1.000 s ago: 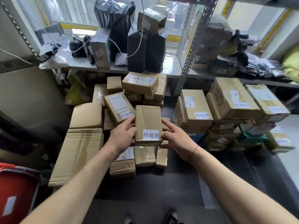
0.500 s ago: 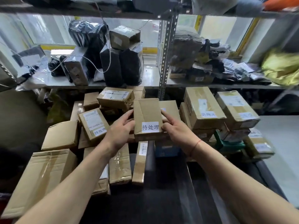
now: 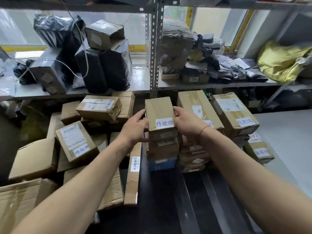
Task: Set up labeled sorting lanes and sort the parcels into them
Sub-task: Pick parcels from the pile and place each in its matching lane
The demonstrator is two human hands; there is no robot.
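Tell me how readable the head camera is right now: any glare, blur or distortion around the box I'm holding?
Head view: window backlight behind the shelf washes out its background; wide-angle bending bows the edges; the yellow bag is motion-smeared. The held box, gripped by left hand and right hand, stays sharp, label legible.

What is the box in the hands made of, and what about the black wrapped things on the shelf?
The held box looks like brown cardboard, matte, with shiny clear tape across the top and a white paper label. The hands grip its sides. The black parcels on the shelf seem wrapped in thin plastic film: it is glossy and wrinkled.
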